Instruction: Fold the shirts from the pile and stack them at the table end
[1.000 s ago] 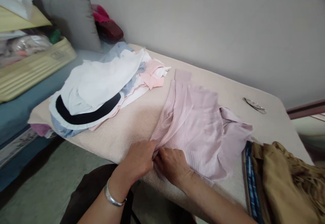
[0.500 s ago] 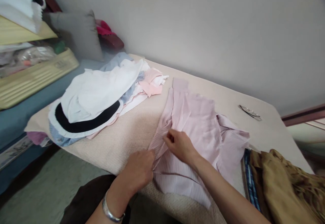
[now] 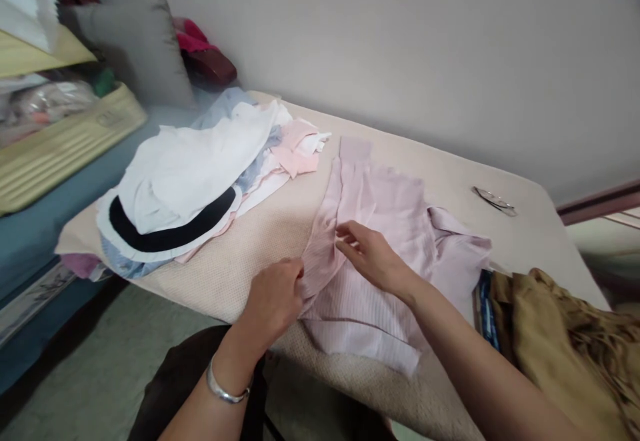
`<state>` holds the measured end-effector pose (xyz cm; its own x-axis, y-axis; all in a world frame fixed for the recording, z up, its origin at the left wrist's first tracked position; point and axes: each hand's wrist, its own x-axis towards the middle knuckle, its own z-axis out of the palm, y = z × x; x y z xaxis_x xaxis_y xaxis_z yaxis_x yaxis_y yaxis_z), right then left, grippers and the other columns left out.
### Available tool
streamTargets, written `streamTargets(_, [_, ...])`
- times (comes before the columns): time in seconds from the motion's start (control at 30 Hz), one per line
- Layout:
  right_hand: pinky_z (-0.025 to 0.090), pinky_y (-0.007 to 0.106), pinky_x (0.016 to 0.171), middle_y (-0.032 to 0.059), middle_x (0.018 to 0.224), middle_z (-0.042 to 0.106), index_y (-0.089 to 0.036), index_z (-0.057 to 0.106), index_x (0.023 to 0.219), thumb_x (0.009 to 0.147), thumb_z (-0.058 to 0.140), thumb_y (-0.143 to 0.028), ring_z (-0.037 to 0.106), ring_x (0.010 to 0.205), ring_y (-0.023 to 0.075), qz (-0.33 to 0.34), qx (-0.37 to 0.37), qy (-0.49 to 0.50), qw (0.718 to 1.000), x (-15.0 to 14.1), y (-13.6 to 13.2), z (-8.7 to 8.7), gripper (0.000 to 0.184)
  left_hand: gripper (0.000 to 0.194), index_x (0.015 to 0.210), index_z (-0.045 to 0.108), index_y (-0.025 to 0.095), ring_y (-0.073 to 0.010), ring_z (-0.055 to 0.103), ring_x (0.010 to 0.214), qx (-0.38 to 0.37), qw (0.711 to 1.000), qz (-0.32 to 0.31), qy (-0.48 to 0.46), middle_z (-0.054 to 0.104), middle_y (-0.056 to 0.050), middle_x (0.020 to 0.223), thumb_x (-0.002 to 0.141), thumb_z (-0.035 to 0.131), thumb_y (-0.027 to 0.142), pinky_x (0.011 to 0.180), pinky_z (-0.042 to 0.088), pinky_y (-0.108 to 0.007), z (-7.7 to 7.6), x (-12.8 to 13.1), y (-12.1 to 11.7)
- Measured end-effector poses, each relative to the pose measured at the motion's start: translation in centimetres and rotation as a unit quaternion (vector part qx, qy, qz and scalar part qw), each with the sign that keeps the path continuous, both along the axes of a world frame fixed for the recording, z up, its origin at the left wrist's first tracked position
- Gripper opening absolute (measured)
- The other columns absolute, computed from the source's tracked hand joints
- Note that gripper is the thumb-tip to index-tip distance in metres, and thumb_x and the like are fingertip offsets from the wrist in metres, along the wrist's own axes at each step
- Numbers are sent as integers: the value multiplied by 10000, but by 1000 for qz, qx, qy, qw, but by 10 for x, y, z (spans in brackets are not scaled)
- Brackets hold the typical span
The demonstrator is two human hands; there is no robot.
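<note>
A pale pink ribbed garment [image 3: 385,228] lies spread over the beige table cover [image 3: 240,288], its lower edge near the front of the table. My left hand [image 3: 277,291] is closed on the garment's left edge; a silver bangle circles that wrist. Over the left part of the cloth is my right hand [image 3: 367,248], thumb and fingers apart, fingertips at a fold. Whether those fingertips touch the fabric is hard to make out. The garment's right side is folded over in loose creases.
Left of the garment lies a heap of clothes with a white piece [image 3: 195,161] on top. Brown garments [image 3: 565,334] are piled at the right edge. Glasses [image 3: 495,201] rest at the back right. A yellow bin [image 3: 75,148] and a grey cushion [image 3: 135,48] stand far left.
My right hand has left the lower left edge beside my left hand, moved up onto the garment and opened. The garment's lower edge now lies flatter. My left hand stays at the left edge.
</note>
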<state>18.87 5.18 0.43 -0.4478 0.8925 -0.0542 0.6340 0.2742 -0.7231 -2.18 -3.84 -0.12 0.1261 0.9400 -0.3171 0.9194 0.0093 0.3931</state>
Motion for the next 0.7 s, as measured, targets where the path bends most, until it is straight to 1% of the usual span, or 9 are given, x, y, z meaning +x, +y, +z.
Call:
streamTargets(0.07, [506, 278, 705, 56, 1044, 713, -227, 633, 1101, 965, 544, -346, 666, 847, 166, -14, -22, -9, 1000, 26, -37, 23, 201, 172, 883, 627, 226, -210, 659, 899, -7, 997, -62, -42, 713, -46, 947, 868, 479, 138, 753, 418, -311, -4, 3, -2])
streamTargets(0.13, [505, 279, 667, 52, 992, 723, -234, 641, 1087, 963, 550, -407, 673, 801, 173, -57, -45, -14, 997, 51, -72, 34, 231, 195, 848, 642, 225, -218, 657, 901, -26, 994, -98, -31, 722, -52, 927, 856, 476, 124, 740, 404, -314, -6, 4, -4])
streamTargets(0.2, [503, 279, 659, 47, 948, 726, -235, 640, 1075, 957, 557, -452, 678, 777, 176, -116, -58, 2, 991, 76, -99, 29, 260, 214, 839, 653, 227, -226, 657, 902, -30, 996, -84, -8, 729, -57, 925, 860, 465, 128, 722, 389, -318, -5, 2, -4])
streamTargets(0.27, [503, 281, 665, 41, 892, 719, -225, 634, 1053, 956, 549, -481, 677, 751, 176, -177, -62, 35, 982, 98, -113, 12, 287, 212, 864, 656, 238, -217, 654, 896, -18, 999, -49, -8, 731, -43, 933, 877, 461, 155, 711, 379, -313, 0, 0, -1])
streamTargets(0.37, [487, 283, 649, 23, 760, 683, -211, 627, 922, 940, 544, -504, 652, 673, 174, -213, -60, 41, 974, 121, -113, -14, 306, 166, 861, 640, 242, -204, 638, 870, -9, 1000, 1, 8, 720, -24, 911, 880, 483, 190, 694, 360, -305, 7, -2, 5])
streamTargets(0.43, [464, 282, 639, 18, 710, 665, -213, 615, 852, 934, 534, -498, 637, 645, 174, -212, -47, 11, 976, 129, -108, -23, 308, 127, 831, 624, 235, -201, 627, 852, -21, 999, 14, 34, 711, -23, 892, 875, 508, 209, 685, 351, -301, 8, 0, 8])
streamTargets(0.5, [437, 281, 632, 18, 685, 657, -217, 611, 838, 942, 505, -477, 626, 628, 174, -218, -25, -27, 975, 131, -103, -24, 300, 92, 826, 615, 234, -196, 621, 846, -40, 998, -2, 37, 705, -18, 889, 878, 543, 258, 682, 353, -294, 5, 5, 7])
streamTargets(0.6, [404, 285, 628, 22, 671, 653, -226, 610, 830, 947, 476, -451, 617, 620, 180, -219, 1, -95, 971, 128, -102, -21, 287, 82, 884, 606, 234, -202, 624, 890, -53, 996, -48, 47, 699, -25, 944, 871, 587, 313, 709, 374, -299, -2, 18, 0])
streamTargets(0.7, [383, 285, 627, 32, 699, 674, -233, 609, 821, 951, 469, -435, 630, 645, 189, -217, 12, -141, 966, 126, -105, -20, 278, 72, 928, 589, 219, -225, 627, 965, -47, 991, -63, 110, 690, -63, 1021, 882, 534, 232, 761, 384, -322, -6, 28, -6])
